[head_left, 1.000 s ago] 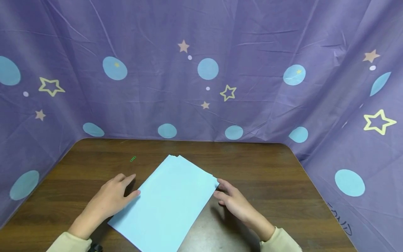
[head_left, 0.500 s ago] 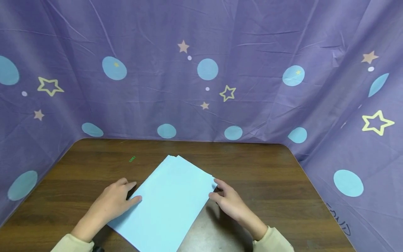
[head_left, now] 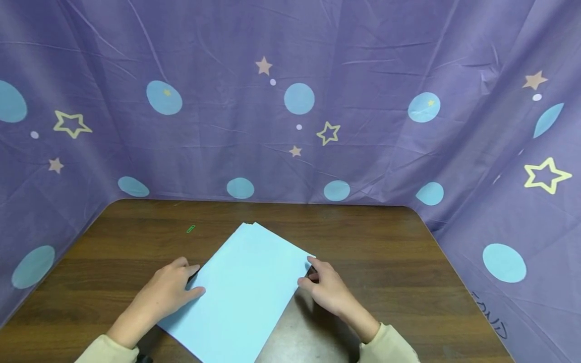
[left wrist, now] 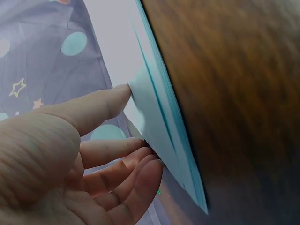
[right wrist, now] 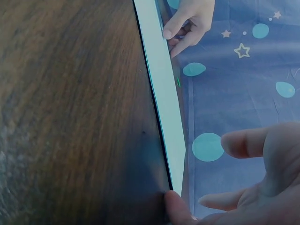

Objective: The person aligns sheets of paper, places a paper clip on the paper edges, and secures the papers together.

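Observation:
A stack of light blue paper lies slanted on the table, its near corner cut off by the bottom of the head view. My left hand is at its left edge, thumb resting on the top sheet. In the left wrist view the loosely bent fingers meet the edge of the stack, whose layered sheets show. At the right corner, my right hand touches the edge with its thumb and forefinger tips. One fingertip meets the paper's edge in the right wrist view; the other fingers stand apart from it.
A small green paper clip lies on the brown wooden table, beyond the left hand. A purple curtain with stars and blue dots encloses the back and both sides. A small black object shows beside the left sleeve.
My right hand has moved slightly left against the paper, and the step between sheets at the right corner has disappeared. My left hand has slid a little toward me along the left edge.

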The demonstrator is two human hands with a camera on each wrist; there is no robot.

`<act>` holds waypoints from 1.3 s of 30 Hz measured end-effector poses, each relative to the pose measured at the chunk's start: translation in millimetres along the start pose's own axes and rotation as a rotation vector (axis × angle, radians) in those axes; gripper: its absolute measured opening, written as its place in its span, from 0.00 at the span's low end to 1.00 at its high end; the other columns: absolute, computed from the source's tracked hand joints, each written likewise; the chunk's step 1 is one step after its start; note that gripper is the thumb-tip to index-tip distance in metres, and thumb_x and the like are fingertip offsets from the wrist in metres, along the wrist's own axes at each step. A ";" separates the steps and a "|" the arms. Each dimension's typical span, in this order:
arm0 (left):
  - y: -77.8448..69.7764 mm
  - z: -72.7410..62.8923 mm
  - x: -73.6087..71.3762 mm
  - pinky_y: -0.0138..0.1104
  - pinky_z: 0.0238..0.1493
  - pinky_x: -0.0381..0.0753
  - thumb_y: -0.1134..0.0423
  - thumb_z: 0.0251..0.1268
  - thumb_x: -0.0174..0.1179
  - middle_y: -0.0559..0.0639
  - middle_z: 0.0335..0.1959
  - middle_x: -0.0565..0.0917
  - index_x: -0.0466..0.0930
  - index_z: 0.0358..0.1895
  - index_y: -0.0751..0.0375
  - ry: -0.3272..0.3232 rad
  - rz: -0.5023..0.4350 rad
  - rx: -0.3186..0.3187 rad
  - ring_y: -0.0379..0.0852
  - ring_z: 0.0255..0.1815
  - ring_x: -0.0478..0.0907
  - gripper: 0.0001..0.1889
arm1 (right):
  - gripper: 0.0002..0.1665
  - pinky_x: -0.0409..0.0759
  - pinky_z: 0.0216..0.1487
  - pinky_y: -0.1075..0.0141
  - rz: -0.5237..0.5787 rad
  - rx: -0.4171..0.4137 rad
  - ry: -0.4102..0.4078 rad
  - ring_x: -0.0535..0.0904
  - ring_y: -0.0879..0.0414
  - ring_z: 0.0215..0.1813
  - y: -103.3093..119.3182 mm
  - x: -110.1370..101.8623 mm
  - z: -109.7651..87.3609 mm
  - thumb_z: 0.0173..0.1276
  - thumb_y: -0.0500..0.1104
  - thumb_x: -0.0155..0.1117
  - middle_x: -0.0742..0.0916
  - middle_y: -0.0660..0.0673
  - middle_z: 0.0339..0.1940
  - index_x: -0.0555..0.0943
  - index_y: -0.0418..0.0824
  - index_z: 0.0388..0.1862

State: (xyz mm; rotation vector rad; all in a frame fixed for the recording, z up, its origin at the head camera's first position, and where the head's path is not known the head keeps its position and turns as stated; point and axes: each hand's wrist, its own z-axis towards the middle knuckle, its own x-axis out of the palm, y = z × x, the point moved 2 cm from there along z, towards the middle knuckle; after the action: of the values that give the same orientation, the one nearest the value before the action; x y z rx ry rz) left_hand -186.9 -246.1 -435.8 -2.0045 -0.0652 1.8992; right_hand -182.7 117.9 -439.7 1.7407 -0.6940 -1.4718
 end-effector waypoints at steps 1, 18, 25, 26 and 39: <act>-0.6 0.2 0.5 0.40 0.35 0.78 0.54 0.63 0.77 0.57 0.43 0.80 0.80 0.63 0.79 0.000 0.002 0.003 0.46 0.32 0.72 0.34 | 0.42 0.80 0.62 0.44 -0.009 -0.001 0.003 0.83 0.45 0.61 0.1 0.2 0.2 0.71 0.48 0.68 0.77 0.31 0.71 0.70 0.33 0.79; -7.4 1.8 1.5 0.49 0.43 0.85 0.56 0.63 0.77 0.61 0.44 0.80 0.82 0.60 0.79 -0.015 0.034 0.012 0.49 0.36 0.76 0.31 | 0.42 0.76 0.65 0.44 -0.052 -0.015 0.012 0.80 0.46 0.59 -1.8 3.6 10.1 0.70 0.49 0.67 0.73 0.29 0.74 0.71 0.30 0.77; -8.7 2.9 0.8 0.52 0.47 0.86 0.56 0.63 0.76 0.63 0.47 0.81 0.82 0.60 0.78 0.008 0.038 -0.019 0.53 0.40 0.80 0.31 | 0.42 0.75 0.65 0.45 -0.056 -0.010 0.019 0.79 0.46 0.59 -0.6 5.2 14.6 0.70 0.50 0.66 0.73 0.31 0.73 0.71 0.31 0.78; -9.0 3.0 0.7 0.53 0.47 0.86 0.56 0.63 0.76 0.63 0.47 0.81 0.82 0.60 0.78 0.008 0.038 -0.019 0.53 0.41 0.80 0.31 | 0.42 0.75 0.65 0.45 -0.055 -0.006 0.020 0.78 0.46 0.59 -1.0 5.5 15.1 0.70 0.50 0.66 0.73 0.31 0.73 0.71 0.31 0.78; -13.6 1.6 2.1 0.51 0.46 0.86 0.60 0.61 0.78 0.63 0.46 0.82 0.83 0.58 0.80 -0.035 0.032 0.007 0.51 0.40 0.80 0.29 | 0.42 0.73 0.69 0.44 -0.074 -0.018 0.006 0.76 0.42 0.63 -2.4 7.5 23.0 0.70 0.49 0.67 0.73 0.31 0.72 0.71 0.30 0.78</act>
State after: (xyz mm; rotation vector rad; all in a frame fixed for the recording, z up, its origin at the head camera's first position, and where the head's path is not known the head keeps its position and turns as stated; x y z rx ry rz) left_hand -185.3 -232.5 -433.7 -1.9797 -0.0357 1.9515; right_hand -203.9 108.9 -447.5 1.7731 -0.6168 -1.5171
